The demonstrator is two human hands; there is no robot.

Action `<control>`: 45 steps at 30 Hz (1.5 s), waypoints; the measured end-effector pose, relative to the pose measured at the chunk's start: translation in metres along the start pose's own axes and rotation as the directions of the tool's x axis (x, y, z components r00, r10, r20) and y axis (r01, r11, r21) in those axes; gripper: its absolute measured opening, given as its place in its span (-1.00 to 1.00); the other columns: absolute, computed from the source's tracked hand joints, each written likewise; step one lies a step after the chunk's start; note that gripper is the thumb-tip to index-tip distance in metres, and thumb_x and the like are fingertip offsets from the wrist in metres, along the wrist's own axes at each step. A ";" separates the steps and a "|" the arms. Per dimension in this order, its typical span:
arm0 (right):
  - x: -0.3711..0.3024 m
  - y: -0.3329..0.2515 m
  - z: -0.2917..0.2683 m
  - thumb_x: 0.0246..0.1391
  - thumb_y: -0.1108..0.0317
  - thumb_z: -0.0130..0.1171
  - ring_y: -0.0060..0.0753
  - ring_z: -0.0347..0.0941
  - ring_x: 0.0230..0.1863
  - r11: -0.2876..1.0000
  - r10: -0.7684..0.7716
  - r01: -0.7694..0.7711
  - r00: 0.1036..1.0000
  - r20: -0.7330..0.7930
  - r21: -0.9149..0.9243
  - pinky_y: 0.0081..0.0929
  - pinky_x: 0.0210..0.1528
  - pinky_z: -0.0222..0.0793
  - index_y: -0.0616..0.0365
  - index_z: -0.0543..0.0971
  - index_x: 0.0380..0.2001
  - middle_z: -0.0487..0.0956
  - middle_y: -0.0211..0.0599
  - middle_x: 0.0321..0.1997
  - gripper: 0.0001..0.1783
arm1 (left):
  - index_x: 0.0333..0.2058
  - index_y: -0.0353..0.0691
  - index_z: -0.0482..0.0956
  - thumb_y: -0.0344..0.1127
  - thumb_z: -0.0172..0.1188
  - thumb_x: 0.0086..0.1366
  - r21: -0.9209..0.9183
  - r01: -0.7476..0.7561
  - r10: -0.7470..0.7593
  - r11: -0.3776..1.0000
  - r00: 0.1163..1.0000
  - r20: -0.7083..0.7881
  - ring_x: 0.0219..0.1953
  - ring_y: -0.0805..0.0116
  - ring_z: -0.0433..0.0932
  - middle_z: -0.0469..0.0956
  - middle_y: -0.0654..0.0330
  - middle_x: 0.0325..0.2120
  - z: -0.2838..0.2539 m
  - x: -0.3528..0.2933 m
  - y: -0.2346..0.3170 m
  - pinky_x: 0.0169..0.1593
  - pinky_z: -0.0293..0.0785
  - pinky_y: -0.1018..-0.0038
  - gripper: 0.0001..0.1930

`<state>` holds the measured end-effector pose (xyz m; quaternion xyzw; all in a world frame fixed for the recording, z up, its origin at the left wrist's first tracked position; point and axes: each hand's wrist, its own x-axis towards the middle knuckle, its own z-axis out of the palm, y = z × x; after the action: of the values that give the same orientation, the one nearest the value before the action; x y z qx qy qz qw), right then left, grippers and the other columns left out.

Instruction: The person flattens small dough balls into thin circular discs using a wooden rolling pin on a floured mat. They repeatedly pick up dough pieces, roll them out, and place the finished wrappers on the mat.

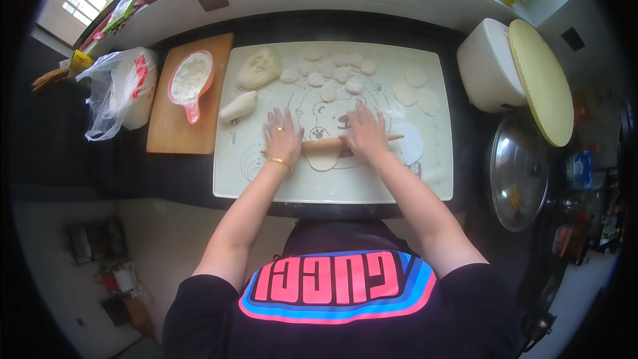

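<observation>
Both my palms press flat on a thin wooden rolling pin (323, 143) lying across a white pastry mat (425, 179). My left hand (282, 135), with a ring and a gold bracelet, rests on the pin's left end. My right hand (366, 131) covers its right half. Under the pin lies a small flattened dough round (323, 160). Several small dough pieces (330, 73) sit at the mat's far side, with a large dough lump (258, 68) and a dough log (238, 106) to the left. Rolled rounds (417, 86) lie at the far right.
A wooden board (174, 134) left of the mat carries a pink-rimmed bowl of flour (191, 78). A plastic bag (113, 93) lies further left. To the right stand a white appliance (487, 66), a round yellow mat (543, 80) and a glass lid (518, 171).
</observation>
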<state>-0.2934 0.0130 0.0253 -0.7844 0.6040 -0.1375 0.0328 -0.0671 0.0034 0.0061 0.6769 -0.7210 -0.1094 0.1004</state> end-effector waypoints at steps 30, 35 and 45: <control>-0.136 0.007 -0.012 -0.20 0.38 0.26 -0.29 0.26 0.12 0.946 -0.195 0.209 0.977 -0.080 0.249 -0.09 0.16 0.03 0.02 0.39 -0.12 0.38 -0.32 0.05 -0.52 | 0.01 -0.34 0.32 -0.34 0.11 0.25 -0.751 0.561 0.240 -0.350 0.828 0.507 -0.02 0.27 0.47 0.46 0.09 -0.07 -0.031 -0.040 0.041 0.04 0.46 0.35 -0.61; -0.136 0.005 -0.012 -0.18 0.36 0.25 -0.29 0.27 0.11 0.953 -0.192 0.206 0.978 -0.085 0.224 -0.10 0.16 0.03 0.02 0.39 -0.11 0.39 -0.34 0.04 -0.53 | -0.02 -0.33 0.36 -0.45 0.21 0.14 -0.690 0.571 0.314 -0.446 0.821 0.476 -0.03 0.32 0.46 0.47 0.10 -0.09 -0.039 -0.040 0.042 0.10 0.39 0.44 -0.58; -0.138 0.006 -0.012 -0.17 0.35 0.23 -0.32 0.30 0.07 0.959 -0.177 0.196 0.978 -0.109 0.205 -0.13 0.14 0.04 0.01 0.40 -0.13 0.40 -0.36 0.02 -0.55 | -0.02 -0.25 0.38 -0.44 0.24 0.10 -0.736 0.631 0.392 -0.246 0.759 0.520 -0.06 0.38 0.45 0.47 0.18 -0.11 -0.043 -0.026 0.048 0.04 0.39 0.48 -0.57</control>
<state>-0.3343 0.1452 0.0108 -0.8227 0.5099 -0.2393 0.0770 -0.0988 0.0310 0.0612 0.3204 -0.2438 -0.8531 0.3320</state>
